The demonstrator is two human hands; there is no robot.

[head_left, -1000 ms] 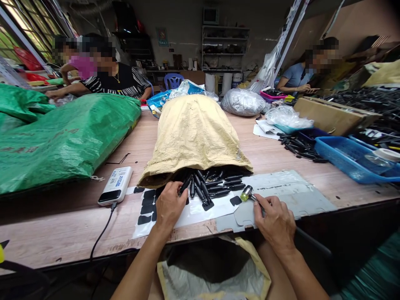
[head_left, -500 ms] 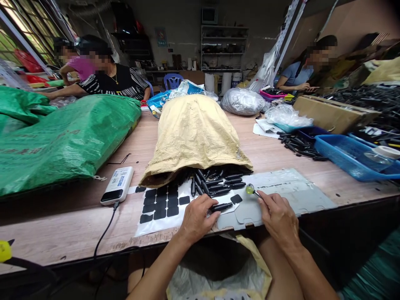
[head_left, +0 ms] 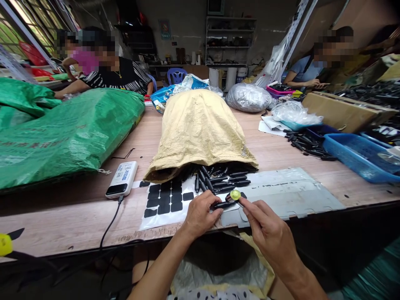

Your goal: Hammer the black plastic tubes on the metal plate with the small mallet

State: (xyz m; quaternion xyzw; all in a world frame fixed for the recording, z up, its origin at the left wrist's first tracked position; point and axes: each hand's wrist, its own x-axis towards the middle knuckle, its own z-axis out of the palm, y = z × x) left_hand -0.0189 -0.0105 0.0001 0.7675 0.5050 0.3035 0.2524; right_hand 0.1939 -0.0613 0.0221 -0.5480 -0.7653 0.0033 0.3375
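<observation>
Near the worktop's (head_left: 78, 225) front edge, the left hand (head_left: 200, 213) pinches a black tube (head_left: 222, 205), best kept steady, fingertips clear of the yellow-faced hammer (head_left: 235, 195); the right hand (head_left: 271, 229) grips its handle, best kept square to the tube.

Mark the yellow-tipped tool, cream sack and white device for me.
Yellow-tipped tool (head_left: 235, 194): head view, on its yellow-green tip.
Cream sack (head_left: 203, 129): head view, middle of its upper side.
White device (head_left: 123, 174): head view, printed face.

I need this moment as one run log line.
left hand: holds black piece | right hand: holds yellow-headed tool at piece's end | contact: unclear
</observation>
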